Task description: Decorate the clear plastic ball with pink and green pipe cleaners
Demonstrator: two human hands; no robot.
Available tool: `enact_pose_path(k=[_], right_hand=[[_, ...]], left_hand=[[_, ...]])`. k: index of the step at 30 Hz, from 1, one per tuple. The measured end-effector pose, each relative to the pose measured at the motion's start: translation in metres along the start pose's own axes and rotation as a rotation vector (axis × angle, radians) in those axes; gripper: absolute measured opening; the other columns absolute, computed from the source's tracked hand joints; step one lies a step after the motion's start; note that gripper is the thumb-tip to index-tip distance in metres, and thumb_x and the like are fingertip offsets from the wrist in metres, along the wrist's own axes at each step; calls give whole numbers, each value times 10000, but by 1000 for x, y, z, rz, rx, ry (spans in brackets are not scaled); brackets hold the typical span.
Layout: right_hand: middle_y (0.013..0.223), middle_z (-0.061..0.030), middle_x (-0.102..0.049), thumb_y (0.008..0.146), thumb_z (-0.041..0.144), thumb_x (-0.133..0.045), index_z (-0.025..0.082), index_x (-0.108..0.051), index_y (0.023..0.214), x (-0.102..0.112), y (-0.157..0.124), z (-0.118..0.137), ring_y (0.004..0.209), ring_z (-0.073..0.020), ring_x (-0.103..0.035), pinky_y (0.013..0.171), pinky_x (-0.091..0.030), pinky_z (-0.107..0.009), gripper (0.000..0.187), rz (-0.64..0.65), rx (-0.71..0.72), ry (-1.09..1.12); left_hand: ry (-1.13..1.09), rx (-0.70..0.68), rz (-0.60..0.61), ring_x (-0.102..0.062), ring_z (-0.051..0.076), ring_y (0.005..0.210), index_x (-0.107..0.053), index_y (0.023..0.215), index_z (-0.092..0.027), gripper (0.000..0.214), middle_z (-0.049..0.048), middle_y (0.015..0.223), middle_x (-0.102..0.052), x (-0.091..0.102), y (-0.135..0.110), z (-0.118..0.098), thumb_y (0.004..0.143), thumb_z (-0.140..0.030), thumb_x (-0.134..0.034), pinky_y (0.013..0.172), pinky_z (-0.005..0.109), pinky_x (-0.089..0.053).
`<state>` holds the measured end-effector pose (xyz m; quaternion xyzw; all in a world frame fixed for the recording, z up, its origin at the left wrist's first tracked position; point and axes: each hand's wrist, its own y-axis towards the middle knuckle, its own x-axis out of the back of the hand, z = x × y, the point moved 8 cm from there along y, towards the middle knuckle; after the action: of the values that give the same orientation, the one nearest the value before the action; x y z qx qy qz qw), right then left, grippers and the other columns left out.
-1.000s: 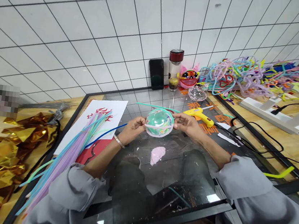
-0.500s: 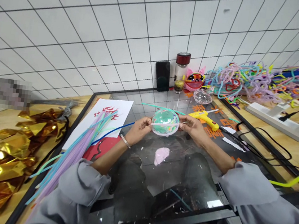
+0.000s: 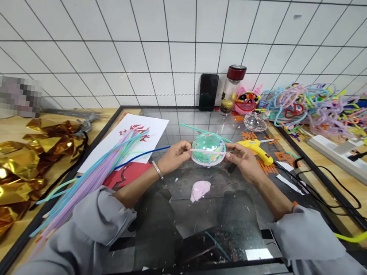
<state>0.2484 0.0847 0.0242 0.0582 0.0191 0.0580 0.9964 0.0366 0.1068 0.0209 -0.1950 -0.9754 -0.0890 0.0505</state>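
Observation:
A clear plastic dome point(image 3: 208, 141), green inside and edged in pale lilac, sits between my hands over the dark glass tabletop. Stretched across its near side is a pale pink pipe cleaner point(image 3: 207, 151). My left hand point(image 3: 177, 155) pinches one end at the dome's left edge. At the opposite edge my right hand point(image 3: 246, 162) grips the other end, thumb and fingers closed. Whether the fingertips also bear on the dome cannot be made out. A crumpled pale pink piece point(image 3: 200, 190) lies on the glass nearer me.
Right of the dome lies a yellow glue gun point(image 3: 256, 151). A bundle of pipe cleaners point(image 3: 99, 167) crosses white paper point(image 3: 153, 129) on the left. Behind stand a phone point(image 3: 208, 92) and a glass bottle point(image 3: 231, 90). A power strip point(image 3: 347, 162) and gold foil point(image 3: 13, 161) flank the glass.
The view has shifted slightly, so most things appear further right. The pipe cleaner across the dome now looks more level. Both hands keep their hold.

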Motion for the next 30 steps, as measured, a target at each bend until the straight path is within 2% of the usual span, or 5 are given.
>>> enact_pose_path(k=[5, 11, 16, 24, 30], right_hand=[[894, -35, -674, 631, 355, -825, 182, -699, 930, -2, 0, -1, 710, -142, -594, 668, -521, -311, 368, 2, 2, 26], [793, 14, -622, 598, 307, -819, 197, -620, 842, -1, -1, -2, 666, -119, -572, 607, -495, -263, 333, -106, 53, 104], [650, 38, -580, 647, 342, -771, 192, -610, 756, -5, -2, -1, 589, -105, -532, 599, -460, -260, 246, -88, 70, 89], [628, 39, -572, 636, 307, -764, 192, -627, 729, -7, -2, -2, 573, -103, -528, 598, -448, -265, 202, -85, 65, 103], [623, 38, -584, 628, 290, -755, 191, -629, 717, -8, -3, -2, 569, -108, -545, 601, -454, -270, 183, -85, 56, 113]], left_hand=[[46, 14, -15, -501, 94, 646, -476, 724, -183, 193, -48, 675, -497, 3, 0, -1, 719, -302, -628, 652, 226, -463], [3, 27, -38, -522, 95, 669, -487, 751, -178, 194, -33, 730, -520, 3, -3, -1, 726, -275, -653, 661, 226, -461], [30, 15, -42, -510, 100, 684, -492, 756, -181, 214, -27, 738, -514, 5, -2, 1, 730, -296, -671, 666, 225, -467], [11, 16, -42, -529, 92, 667, -481, 770, -184, 217, -40, 739, -516, 8, -2, 8, 719, -280, -669, 669, 226, -472], [1, 12, -46, -525, 95, 665, -483, 760, -184, 213, -38, 737, -511, 6, -2, 5, 708, -278, -668, 657, 227, -468]])
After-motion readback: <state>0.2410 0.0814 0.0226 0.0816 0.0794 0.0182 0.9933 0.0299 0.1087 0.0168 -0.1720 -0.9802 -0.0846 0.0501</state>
